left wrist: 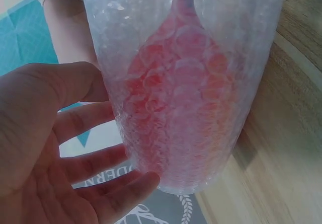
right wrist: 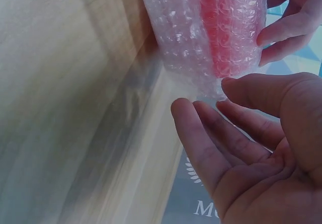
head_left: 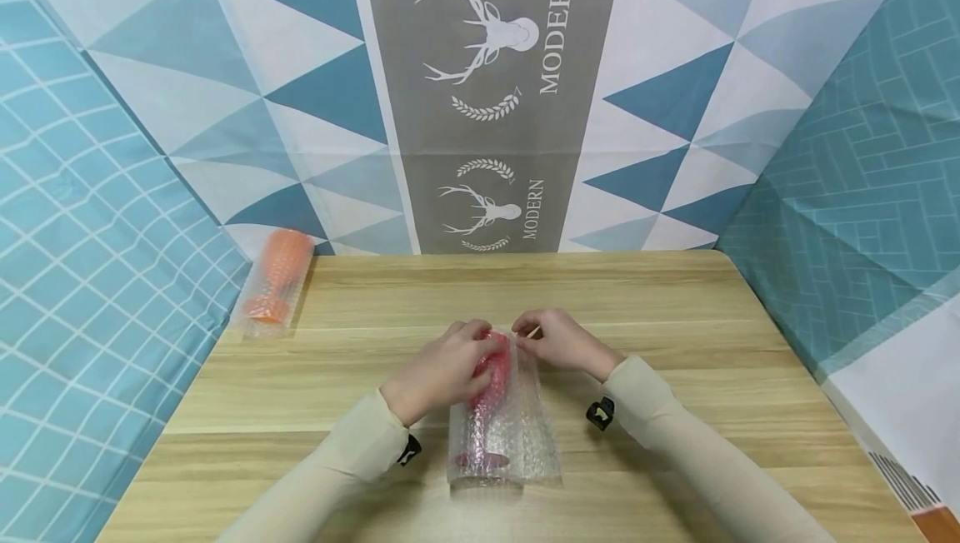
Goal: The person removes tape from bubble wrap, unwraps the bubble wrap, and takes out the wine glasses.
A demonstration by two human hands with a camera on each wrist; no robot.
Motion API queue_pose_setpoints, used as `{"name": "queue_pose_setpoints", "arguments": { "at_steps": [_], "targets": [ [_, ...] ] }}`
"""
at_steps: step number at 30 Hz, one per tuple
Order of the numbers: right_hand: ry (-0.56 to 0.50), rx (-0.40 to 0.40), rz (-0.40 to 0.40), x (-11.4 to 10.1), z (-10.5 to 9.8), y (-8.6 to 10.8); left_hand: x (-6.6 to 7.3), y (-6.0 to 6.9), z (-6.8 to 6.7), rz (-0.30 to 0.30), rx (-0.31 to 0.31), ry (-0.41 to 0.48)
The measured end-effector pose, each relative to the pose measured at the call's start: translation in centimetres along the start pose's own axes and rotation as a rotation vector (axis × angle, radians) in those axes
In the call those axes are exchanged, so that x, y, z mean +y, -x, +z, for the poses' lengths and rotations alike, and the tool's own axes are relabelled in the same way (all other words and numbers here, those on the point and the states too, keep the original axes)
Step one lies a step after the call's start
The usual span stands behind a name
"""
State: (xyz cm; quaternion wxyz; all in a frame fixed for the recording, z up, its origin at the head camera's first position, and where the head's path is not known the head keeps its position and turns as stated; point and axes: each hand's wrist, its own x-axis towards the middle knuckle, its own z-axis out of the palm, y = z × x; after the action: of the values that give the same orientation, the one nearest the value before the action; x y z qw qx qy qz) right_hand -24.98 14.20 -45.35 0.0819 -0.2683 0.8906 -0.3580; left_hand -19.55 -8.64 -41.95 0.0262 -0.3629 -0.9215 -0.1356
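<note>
A pink-red goblet [head_left: 489,393] lies in bubble wrap [head_left: 536,435] on the table, its bowl toward the back and its foot toward the front. My left hand [head_left: 457,364] holds the wrapped bowl from the left with bent fingers; in the left wrist view its fingertips [left wrist: 146,181] touch the plastic. A loose flap of wrap spreads to the right of the stem. At the back end of the wrap, my right hand [head_left: 558,339] pinches the edge between thumb and fingers. The right wrist view shows the thumb [right wrist: 251,90] against that corner.
An orange goblet [head_left: 281,268] in bubble wrap lies at the back left corner of the wooden table [head_left: 637,293]. Printed cloths [head_left: 495,218] hang behind and at both sides. Black straps [head_left: 600,414] are on both wrists.
</note>
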Motion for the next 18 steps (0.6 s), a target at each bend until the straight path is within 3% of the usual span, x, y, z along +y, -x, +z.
{"name": "queue_pose_setpoints", "arguments": {
  "at_steps": [18],
  "targets": [
    [0.024, -0.014, -0.057, -0.6, 0.2, -1.1, 0.1, -0.3, 0.0, -0.010, -0.020, 0.004]
  ]
}}
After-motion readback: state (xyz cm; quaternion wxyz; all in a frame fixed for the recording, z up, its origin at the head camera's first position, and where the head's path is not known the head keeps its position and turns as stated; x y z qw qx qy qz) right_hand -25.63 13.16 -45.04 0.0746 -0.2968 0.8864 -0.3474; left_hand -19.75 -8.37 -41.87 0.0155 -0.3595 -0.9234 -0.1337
